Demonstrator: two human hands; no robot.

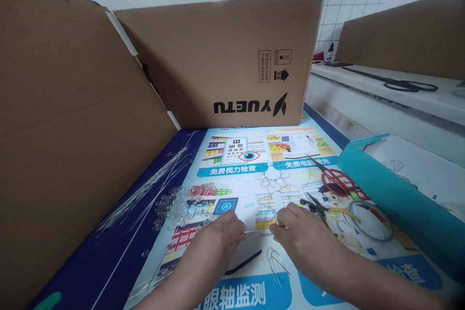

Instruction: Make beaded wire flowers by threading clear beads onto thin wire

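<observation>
My left hand [220, 240] is closed, its fingertips pinching one end of a thin piece of wire [258, 232]. My right hand [303, 235] pinches the other end, so the wire stretches almost level between them above the printed sheet [250, 213]. Just below the right fingertips lie several bent wires [276, 266]. Beyond the hands are thin wire loops [272, 181]. Left of them spreads a pile of clear round beads [178, 206]. Near my right hand lie a dark-bladed cutting tool with yellow handles [317, 206] and a coil of wire [387, 225].
Red-handled scissors [336, 184] lie at the right, beside a teal box [395, 179]. Straight wires [148, 186] are bundled on the blue cloth at left. Cardboard panels [218, 58] wall off the back and left. Black scissors [403, 85] rest on a ledge.
</observation>
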